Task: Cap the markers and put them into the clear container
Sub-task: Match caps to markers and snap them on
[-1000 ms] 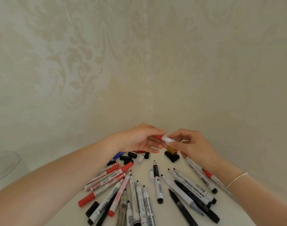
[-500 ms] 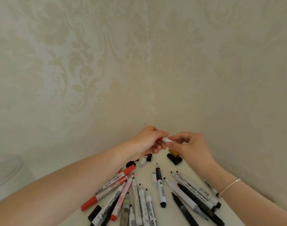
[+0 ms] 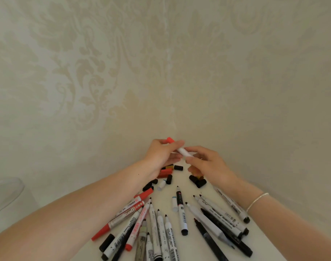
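Note:
My left hand grips a white marker with a red cap, its red end sticking up past my fingers. My right hand pinches the marker's white lower end. Below my hands, several loose black and red caps lie on the white table. Nearer to me, several uncapped and capped markers lie fanned out. The rim of the clear container shows at the far left edge.
A patterned cream wall corner rises right behind the table. More black caps sit under my right hand. A thin bracelet circles my right wrist.
Both hands have risen slightly with the marker. The marker has tilted so its red capped end now pokes out above my left fingers.

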`<state>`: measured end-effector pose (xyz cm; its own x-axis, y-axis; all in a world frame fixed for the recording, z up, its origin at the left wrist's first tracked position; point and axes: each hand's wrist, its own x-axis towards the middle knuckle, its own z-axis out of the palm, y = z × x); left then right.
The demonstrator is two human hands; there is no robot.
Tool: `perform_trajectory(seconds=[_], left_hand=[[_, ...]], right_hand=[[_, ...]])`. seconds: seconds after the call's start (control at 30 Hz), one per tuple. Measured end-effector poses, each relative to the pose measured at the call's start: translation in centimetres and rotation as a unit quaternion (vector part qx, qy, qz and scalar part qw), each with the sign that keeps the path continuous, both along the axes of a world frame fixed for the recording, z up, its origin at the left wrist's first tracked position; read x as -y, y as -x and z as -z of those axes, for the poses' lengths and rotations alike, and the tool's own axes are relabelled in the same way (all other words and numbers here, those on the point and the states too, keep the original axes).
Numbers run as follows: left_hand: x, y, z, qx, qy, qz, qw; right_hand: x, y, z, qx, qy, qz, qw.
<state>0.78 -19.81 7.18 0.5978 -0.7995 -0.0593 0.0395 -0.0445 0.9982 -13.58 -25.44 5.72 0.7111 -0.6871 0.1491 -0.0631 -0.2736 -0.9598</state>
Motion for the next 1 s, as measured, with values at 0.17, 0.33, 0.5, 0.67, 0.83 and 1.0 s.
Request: perform_trajectory(seconds=[0.17,0.33,0.5,0.67,0.83,1.0], left_hand=[[-2.4,-4.8,-2.5,0.35,-0.094,-0.014,0.932],[-5.7,-5.9,-1.4,0.562,-0.39,0.221,0.695],[-6.4,-7.2,1.4,0.597,-0.44,0.219,0.634],[-6.3,-7.4,2.3,0.621,-0.44,0.214,0.612],[-6.1,-7.2,2.7,0.638,-0.453,0.207,0.587],[-6.0,-7.0,2.8,0.626,-0.459,0.211,0.594]], right_hand=[[2.8,3.4,-1.5,-0.254,0.129,0.018,0.958],[3.7,6.6,-1.9,-0.542,0.233,0.026,0.807],[2.1,7.4,-1.5,-0.635,0.264,0.012,0.725],[1.7,7.4,-0.6,-0.633,0.256,-0.001,0.731],[1.8,7.1,0.3,-0.633,0.251,-0.002,0.732],[2.5,6.6,1.4,-0.633,0.269,-0.004,0.726]])
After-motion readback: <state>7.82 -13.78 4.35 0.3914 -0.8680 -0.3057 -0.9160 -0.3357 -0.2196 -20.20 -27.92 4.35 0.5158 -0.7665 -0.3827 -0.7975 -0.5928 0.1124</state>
